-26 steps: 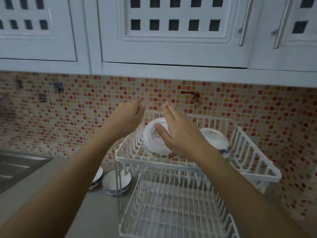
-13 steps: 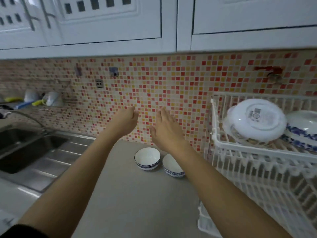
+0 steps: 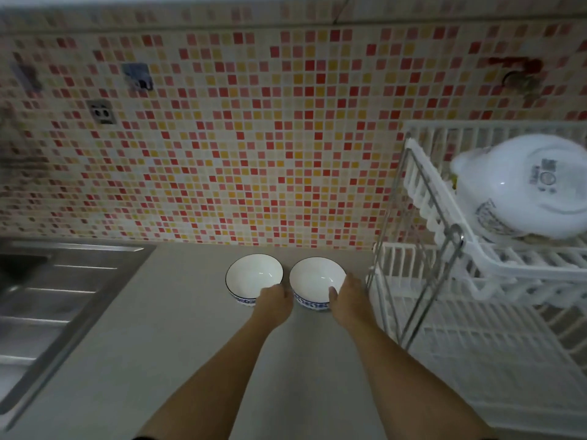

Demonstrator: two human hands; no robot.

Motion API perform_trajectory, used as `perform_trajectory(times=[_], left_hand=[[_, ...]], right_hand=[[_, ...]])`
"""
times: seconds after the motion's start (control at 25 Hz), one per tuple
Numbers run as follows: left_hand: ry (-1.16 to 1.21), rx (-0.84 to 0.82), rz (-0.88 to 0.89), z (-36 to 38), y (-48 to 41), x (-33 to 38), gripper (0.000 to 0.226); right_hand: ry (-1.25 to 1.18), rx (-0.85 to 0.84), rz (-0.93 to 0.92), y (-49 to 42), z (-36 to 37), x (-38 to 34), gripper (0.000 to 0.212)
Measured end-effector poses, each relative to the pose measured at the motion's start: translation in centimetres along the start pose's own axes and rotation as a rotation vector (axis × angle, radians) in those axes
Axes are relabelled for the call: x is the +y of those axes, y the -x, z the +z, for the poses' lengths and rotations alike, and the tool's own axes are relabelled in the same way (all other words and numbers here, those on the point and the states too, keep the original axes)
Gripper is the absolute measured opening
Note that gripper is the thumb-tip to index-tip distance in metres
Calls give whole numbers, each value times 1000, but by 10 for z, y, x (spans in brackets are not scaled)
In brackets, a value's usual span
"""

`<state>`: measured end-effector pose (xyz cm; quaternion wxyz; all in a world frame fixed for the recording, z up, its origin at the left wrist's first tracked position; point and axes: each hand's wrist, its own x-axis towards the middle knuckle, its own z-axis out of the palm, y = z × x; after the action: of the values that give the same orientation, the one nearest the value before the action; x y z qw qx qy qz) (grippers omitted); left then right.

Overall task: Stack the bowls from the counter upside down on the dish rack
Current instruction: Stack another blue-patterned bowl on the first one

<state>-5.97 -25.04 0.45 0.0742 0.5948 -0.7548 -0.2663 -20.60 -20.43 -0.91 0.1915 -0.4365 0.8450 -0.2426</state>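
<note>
Two white bowls with blue patterned bands stand upright side by side on the grey counter [image 3: 152, 369] near the tiled wall. My left hand [image 3: 275, 302] curls over the near right rim of the left bowl [image 3: 252, 276]. The right bowl [image 3: 313, 277] is held at its right rim by my right hand [image 3: 347, 300], thumb inside and fingers outside. Both bowls rest on the counter. To the right stands the white two-tier dish rack [image 3: 495, 269]. An upside-down white bowl [image 3: 521, 188] lies on its upper tier.
A steel sink with a ribbed drainboard [image 3: 47, 300] fills the left side. The mosaic-tiled wall [image 3: 238, 147] rises just behind the bowls, with hooks and a socket on it. The rack's metal frame post [image 3: 435, 281] stands close to my right hand.
Both hands have dropped from in front of the wall down to the two counter bowls and closed on their rims. The view has tilted down and closer to the counter.
</note>
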Motion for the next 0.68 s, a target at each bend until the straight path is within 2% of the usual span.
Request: perform_trajectory(times=[0.12,0.28,0.36,0.48,0.56,0.68], left_hand=[[56,-9,-11,38,-29,-9,33],[370,-95,-199,65,-57,-10,48],[592,-130,-270,72,-64,-7,50],[839,-120,-313,75,-60,-5,54],[899,-114,-316,68,-54,-6,57],[854,-50,-289,34,-48,-6,52]], right_hand=[[-189,49,109,-27,38,19,68],[-445,23,278,-94,121,72,87],[-561,-30,327,-81,104,55,76],[-707,-2,364,-43,65,23,54],[-721,54,318,-36,60,19,57],[-667,98,166,-20,45,6,61]])
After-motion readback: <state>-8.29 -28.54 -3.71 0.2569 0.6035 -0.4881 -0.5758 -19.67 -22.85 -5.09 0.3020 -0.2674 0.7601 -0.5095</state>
